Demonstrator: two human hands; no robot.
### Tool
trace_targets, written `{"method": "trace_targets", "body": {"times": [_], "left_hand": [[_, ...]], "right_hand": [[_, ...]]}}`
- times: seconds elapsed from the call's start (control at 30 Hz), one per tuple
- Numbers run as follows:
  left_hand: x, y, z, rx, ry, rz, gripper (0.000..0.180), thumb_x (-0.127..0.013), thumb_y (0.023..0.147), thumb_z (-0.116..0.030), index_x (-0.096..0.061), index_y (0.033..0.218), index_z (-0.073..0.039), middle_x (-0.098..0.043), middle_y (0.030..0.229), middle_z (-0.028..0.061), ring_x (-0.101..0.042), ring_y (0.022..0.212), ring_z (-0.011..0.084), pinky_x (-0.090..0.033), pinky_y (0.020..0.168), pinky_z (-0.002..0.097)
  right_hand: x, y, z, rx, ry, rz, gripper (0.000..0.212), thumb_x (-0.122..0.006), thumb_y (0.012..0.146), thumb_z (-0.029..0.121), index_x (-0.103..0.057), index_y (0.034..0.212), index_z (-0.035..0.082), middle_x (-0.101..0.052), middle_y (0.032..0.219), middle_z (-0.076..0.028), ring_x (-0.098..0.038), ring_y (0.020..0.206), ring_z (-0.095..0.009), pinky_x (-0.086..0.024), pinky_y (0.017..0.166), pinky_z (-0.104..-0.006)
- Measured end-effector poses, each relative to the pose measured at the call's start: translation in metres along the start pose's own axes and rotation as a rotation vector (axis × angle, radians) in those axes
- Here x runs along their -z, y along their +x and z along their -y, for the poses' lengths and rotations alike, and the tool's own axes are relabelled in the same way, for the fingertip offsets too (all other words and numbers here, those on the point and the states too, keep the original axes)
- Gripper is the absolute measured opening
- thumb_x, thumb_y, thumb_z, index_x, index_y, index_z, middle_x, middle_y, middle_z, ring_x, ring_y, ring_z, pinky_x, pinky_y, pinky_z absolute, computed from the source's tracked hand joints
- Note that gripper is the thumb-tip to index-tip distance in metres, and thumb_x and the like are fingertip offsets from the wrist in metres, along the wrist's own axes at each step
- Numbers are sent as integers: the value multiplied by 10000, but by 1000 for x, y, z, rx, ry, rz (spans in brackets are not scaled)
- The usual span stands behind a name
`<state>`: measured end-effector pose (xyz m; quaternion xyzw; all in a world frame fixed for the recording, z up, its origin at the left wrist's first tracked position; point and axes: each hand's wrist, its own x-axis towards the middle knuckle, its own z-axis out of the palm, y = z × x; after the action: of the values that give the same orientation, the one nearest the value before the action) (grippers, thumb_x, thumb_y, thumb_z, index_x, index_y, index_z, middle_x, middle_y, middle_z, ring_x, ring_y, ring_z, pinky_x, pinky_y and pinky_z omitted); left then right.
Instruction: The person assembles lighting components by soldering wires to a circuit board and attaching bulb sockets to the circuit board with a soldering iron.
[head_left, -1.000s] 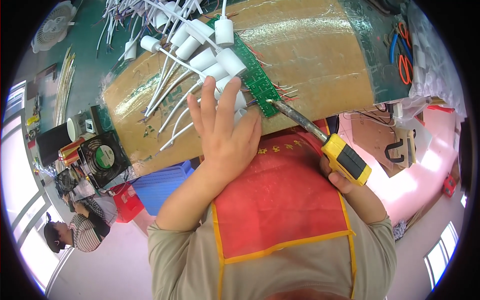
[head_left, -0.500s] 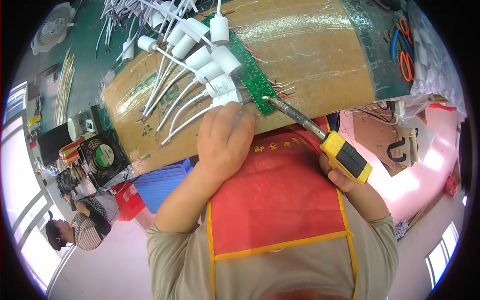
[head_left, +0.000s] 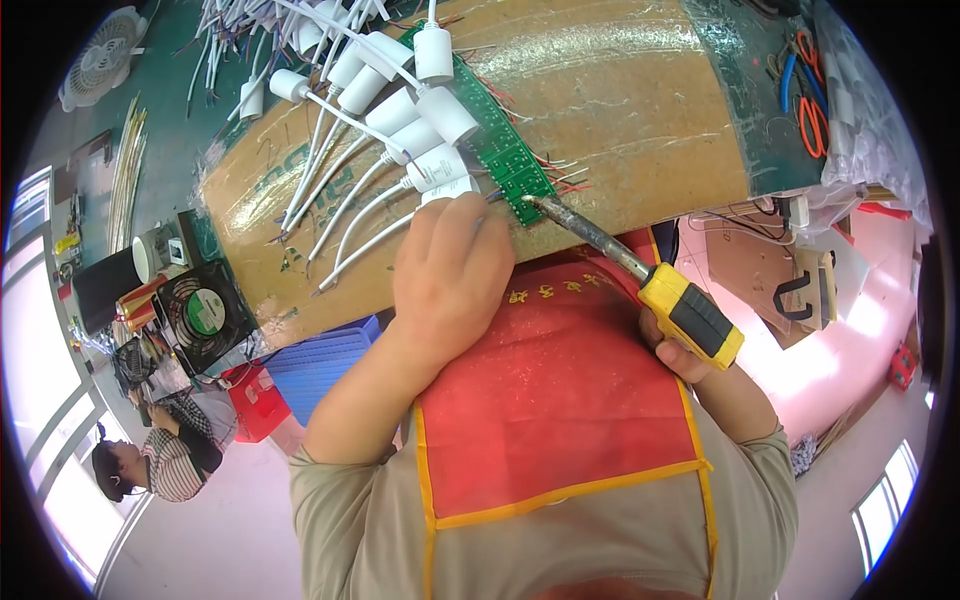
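My right hand [head_left: 676, 350] is closed around the yellow and black handle of a soldering iron [head_left: 605, 243]. The iron's tip meets, or nearly meets, the near end of a long green circuit board [head_left: 515, 172]. My left hand [head_left: 455, 275] curls its fingers over the nearest white cylindrical housing [head_left: 449, 187], partly covering it; a short wire runs from there toward the board. More white housings [head_left: 437, 166] with white cables lie in a row along the board's left side. Thin red and white wires [head_left: 562, 172] stick out on its right.
Brown cardboard [head_left: 640, 120] covers the bench under the work. A pile of white cables [head_left: 290, 25] lies at the far left. Pliers [head_left: 812, 125] rest at the far right. A black fan [head_left: 205, 312] and a blue crate [head_left: 320, 370] are at left, with another person [head_left: 165, 455] beyond.
The board and the row of white housings have shifted slightly left and away from me, my left fingers moving with them. The soldering iron stays almost where it was.
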<state>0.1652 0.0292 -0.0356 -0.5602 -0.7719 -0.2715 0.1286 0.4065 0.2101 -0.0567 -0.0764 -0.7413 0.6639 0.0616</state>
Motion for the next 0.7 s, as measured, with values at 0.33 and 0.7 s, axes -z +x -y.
{"method": "trace_targets", "body": {"times": [0.33,0.7], "left_hand": [[-7,4,-3,21,21,5,238,-736,673,22,-676,895,-38,-583,971,87,-577,818,274,-492,689,359],[-8,6,-3,33,27,4,221,-732,674,21,-670,877,-39,-583,951,78,-574,814,273,-490,693,362]], "right_hand": [[-1,-2,-4,71,-13,-48,160,-647,829,196,-582,782,57,-583,746,-103,-574,643,-333,-460,568,-397],[-2,-5,-7,-35,6,-45,228,-680,783,203,-625,918,28,-616,802,-112,-592,695,-351,-478,623,-401]]}}
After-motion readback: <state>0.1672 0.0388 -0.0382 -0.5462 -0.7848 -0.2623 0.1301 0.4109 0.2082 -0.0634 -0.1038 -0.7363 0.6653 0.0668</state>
